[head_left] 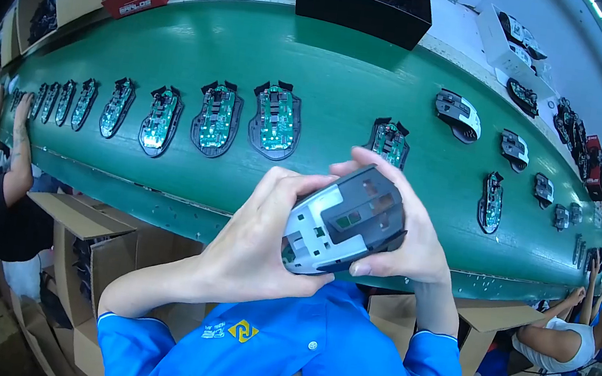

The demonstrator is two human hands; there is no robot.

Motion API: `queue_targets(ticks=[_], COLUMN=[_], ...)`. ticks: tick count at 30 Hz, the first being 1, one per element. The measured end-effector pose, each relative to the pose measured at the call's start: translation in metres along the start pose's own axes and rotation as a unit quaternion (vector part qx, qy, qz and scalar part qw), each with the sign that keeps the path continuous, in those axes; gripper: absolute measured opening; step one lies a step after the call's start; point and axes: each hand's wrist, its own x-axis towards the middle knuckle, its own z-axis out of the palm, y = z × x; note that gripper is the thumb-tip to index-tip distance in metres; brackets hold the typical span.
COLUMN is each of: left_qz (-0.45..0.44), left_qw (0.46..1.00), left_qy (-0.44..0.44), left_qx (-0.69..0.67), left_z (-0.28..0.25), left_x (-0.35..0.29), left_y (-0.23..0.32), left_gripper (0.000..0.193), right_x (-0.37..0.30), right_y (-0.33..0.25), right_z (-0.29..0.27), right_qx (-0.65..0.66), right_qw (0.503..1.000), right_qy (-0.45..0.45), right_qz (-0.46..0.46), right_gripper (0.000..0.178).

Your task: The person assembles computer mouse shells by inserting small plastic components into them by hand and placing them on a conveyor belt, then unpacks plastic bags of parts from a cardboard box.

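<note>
The left hand [245,238] and right hand [421,230] share a snug grip on the grey-and-white mouse [346,223] near the bench [183,43]; probably light, stiff and slick, it seems best held by its sides.

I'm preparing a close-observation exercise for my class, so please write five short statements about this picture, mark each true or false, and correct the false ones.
1. The left hand and the right hand hold one grey and white housing between them. True.
2. The long work surface is red. False: the work surface is green.
3. Several green circuit boards lie in a row to the left. True.
4. The person wears a white shirt. False: the shirt is blue.
5. A black box stands beyond the hands, at the far side of the work surface. True.
</note>
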Motion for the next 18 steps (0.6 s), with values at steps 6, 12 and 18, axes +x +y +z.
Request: queue_targets(ticks=[6, 12, 18], left_qz=[0.069, 0.063, 0.009], left_qw=[0.996, 0.996, 1.0], left_qy=[0.047, 0.061, 0.01], left_qx=[0.024, 0.023, -0.014], left_z=[0.001, -0.006, -0.015], left_x=[0.0, 0.004, 0.001], left_y=[0.001, -0.009, -0.016], left_gripper=[0.08, 0.076, 0.085], right_x=[0.001, 0.009, 0.016], right_y=[0.016, 0.02, 0.023], right_z=[-0.002, 0.004, 0.009], right_qx=[0.11, 0.136, 0.076], right_qw=[0.989, 0.99, 0.997], right_qy=[-0.07, -0.021, -0.003], right_qz=[-0.064, -0.004, -0.023], right_gripper=[0.092, 0.092, 0.088])
